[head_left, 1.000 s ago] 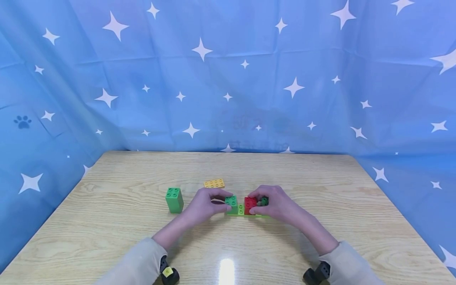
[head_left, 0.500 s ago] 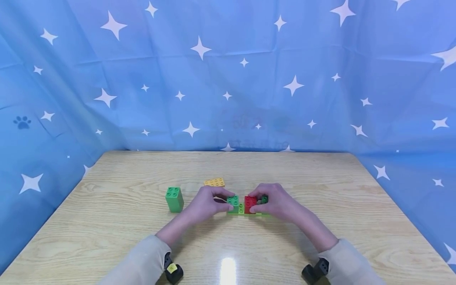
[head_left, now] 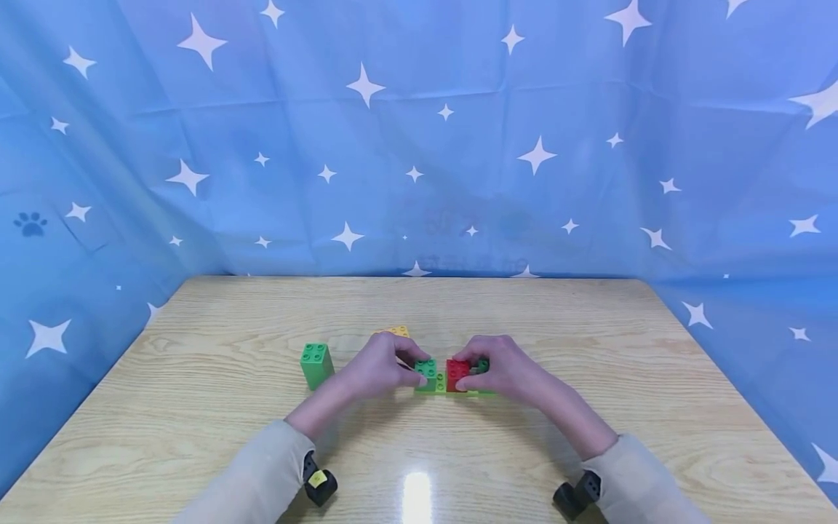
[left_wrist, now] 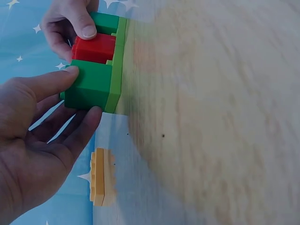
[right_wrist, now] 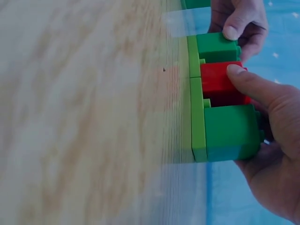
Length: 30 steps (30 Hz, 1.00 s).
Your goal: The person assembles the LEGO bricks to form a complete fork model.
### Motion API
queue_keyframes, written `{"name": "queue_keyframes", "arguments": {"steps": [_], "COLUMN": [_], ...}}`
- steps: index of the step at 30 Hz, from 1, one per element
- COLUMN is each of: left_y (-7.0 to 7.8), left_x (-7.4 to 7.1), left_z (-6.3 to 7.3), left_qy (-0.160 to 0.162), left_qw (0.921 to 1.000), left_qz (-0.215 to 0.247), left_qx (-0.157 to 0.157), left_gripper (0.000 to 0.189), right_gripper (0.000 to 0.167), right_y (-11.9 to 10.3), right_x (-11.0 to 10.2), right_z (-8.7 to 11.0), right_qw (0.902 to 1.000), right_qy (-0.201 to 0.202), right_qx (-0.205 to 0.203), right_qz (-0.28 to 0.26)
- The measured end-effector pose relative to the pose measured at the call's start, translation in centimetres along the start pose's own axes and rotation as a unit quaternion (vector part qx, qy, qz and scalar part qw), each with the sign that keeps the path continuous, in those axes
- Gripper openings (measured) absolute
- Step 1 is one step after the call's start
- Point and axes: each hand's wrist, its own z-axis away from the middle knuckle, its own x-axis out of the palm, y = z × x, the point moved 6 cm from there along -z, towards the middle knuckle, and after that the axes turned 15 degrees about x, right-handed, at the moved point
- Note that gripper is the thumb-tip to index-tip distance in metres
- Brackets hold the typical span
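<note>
My left hand [head_left: 382, 367] pinches a green toy building brick [head_left: 426, 372] between thumb and fingers. This brick sits at the left end of a low light-green base [head_left: 441, 383], which the right wrist view shows as two plates end to end [right_wrist: 198, 119]. A red brick [head_left: 457, 375] stands on the base across their seam. My right hand [head_left: 504, 366] holds the red brick, thumb on its near side. Another green brick [right_wrist: 232, 132] is at the base's right end, mostly hidden by the right hand in the head view. Narrow gaps with studs separate the bricks.
A tall green block [head_left: 317, 366] stands upright left of the left hand. Behind that hand lies a flat yellow-orange plate [left_wrist: 97, 177], partly covered in the head view. Everything rests on a wooden table [head_left: 216, 422], with a blue star-patterned curtain [head_left: 419, 145] behind.
The left hand and its green brick have shifted slightly right, nearer the red brick. The left hand now covers more of the yellow-orange plate. The right hand keeps its hold, nearly still.
</note>
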Motion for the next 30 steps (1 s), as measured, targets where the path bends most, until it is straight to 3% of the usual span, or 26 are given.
{"name": "queue_keyframes", "arguments": {"steps": [6,11,15,17,19,22,24,26,30], "left_y": [-0.2,-0.4,-0.4,-0.4,-0.4,-0.3,-0.2,-0.3,-1.4], "left_x": [0.3,0.9,0.4,-0.4,-1.6,-3.1,-3.8,-4.0,-3.9], "left_z": [0.2,0.4,0.6,0.7,0.7,0.8,0.8,0.8,0.6], "left_qy": [0.016,0.019,0.007,0.029,0.082,0.167,0.205,0.218,0.214], "left_qw": [0.9998,0.9994,0.9969,0.9934,0.9897,0.9831,0.9784,0.9759,0.9754], "left_qz": [0.014,0.025,0.077,0.111,0.117,0.073,0.026,-0.007,-0.050], "left_qx": [-0.003,0.014,0.014,0.006,0.009,0.012,0.014,0.010,-0.009], "left_gripper": [0.027,0.029,0.046,0.054,0.056,0.052,0.049,0.050,0.054], "right_gripper": [0.033,0.029,0.026,0.026,0.026,0.027,0.027,0.027,0.027], "right_y": [0.1,0.4,0.4,0.2,0.1,0.1,0.2,0.2,0.3], "right_x": [0.0,0.0,-0.1,-0.2,-0.3,-0.5,-0.5,-0.5,-0.3], "right_z": [0.1,0.2,0.2,0.2,0.2,0.4,0.5,0.5,0.6], "right_qw": [0.9999,0.9993,0.9991,0.9994,0.9995,0.9995,0.9994,0.9994,0.9994], "right_qy": [-0.009,-0.030,-0.036,-0.031,-0.025,-0.018,-0.018,-0.017,-0.015], "right_qx": [0.009,0.024,0.022,0.013,0.010,0.007,0.008,0.004,-0.001], "right_qz": [-0.001,-0.004,0.003,0.010,0.017,0.025,0.027,0.029,0.032]}}
